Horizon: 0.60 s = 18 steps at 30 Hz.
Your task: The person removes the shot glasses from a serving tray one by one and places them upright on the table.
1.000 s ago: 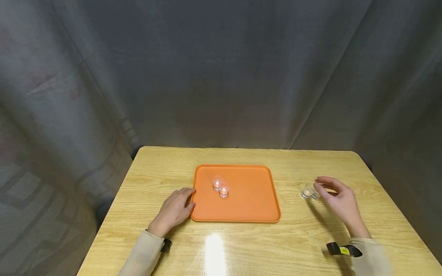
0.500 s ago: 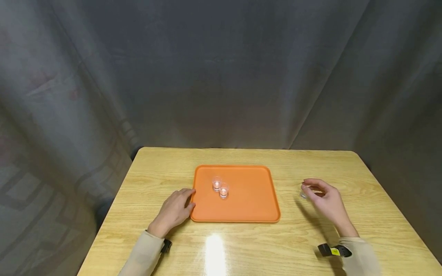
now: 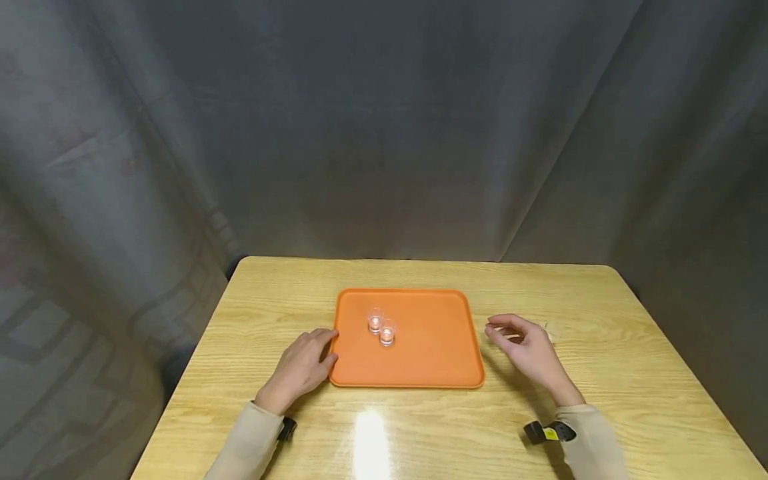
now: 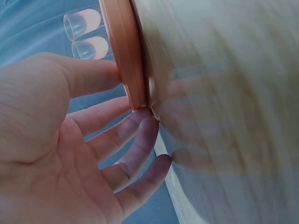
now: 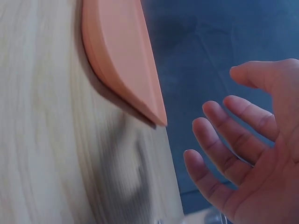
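My left hand rests at the left edge of an orange tray. Its thumb and fingertips touch the rim in the left wrist view, without curling round it. On the tray's left half stand two small clear glasses, close together. My right hand hovers just right of the tray, fingers loosely bent. The right wrist view shows nothing between its thumb and fingers. Behind that hand, clear glass shows faintly, mostly hidden. Part of clear glass also appears at the bottom of the right wrist view.
The tray lies on a wooden table with rounded far corners. A dark grey curtain hangs behind the table and down both sides. Glare shines on the near tabletop.
My right hand has moved left from the glasses on the right towards the tray, with nothing visible in it. My left hand and the two glasses on the tray have stayed put.
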Tool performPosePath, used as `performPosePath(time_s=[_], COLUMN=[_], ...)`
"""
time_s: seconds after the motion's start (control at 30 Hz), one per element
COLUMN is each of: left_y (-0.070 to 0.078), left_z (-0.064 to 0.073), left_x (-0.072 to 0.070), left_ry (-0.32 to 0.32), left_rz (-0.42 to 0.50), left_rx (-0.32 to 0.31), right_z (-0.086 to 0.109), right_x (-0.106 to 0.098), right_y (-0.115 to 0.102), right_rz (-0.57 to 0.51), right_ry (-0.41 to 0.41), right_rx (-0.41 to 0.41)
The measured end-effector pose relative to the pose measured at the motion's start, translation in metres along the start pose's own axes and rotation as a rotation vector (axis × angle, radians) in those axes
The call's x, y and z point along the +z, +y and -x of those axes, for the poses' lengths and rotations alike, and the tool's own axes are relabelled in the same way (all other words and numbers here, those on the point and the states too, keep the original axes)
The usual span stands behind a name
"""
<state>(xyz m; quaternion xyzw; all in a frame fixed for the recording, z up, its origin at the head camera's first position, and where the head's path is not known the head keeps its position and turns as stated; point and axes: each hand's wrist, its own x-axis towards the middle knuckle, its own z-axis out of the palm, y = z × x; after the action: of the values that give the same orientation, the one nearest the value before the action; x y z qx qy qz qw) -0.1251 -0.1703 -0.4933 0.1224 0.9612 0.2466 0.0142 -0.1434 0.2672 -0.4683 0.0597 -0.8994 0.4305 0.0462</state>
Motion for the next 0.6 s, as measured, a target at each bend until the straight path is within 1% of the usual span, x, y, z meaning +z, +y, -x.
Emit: performPosePath(time_s=[0.13, 0.27, 0.4, 0.6], left_y=[-0.001, 0.000, 0.001, 0.003], left_z=[0.000, 0.001, 0.001, 0.001], left_x=[0.001, 0.001, 0.001, -0.001], left_ry=[0.000, 0.003, 0.002, 0.002], left_rz=[-0.010, -0.009, -0.003, -0.004], left_rx=[-0.005, -0.001, 0.001, -0.004], right_z=[-0.003, -0.005, -0.006, -0.011], right_x=[0.014, 0.028, 0.041, 0.058], right_y=[-0.003, -0.007, -0.013, -0.023], right_rz=[-0.018, -0.061, -0.099, -0.127], right_ry=[-0.025, -0.065, -0.094, -0.133], right_rx=[-0.011, -0.033, -0.029, -0.024])
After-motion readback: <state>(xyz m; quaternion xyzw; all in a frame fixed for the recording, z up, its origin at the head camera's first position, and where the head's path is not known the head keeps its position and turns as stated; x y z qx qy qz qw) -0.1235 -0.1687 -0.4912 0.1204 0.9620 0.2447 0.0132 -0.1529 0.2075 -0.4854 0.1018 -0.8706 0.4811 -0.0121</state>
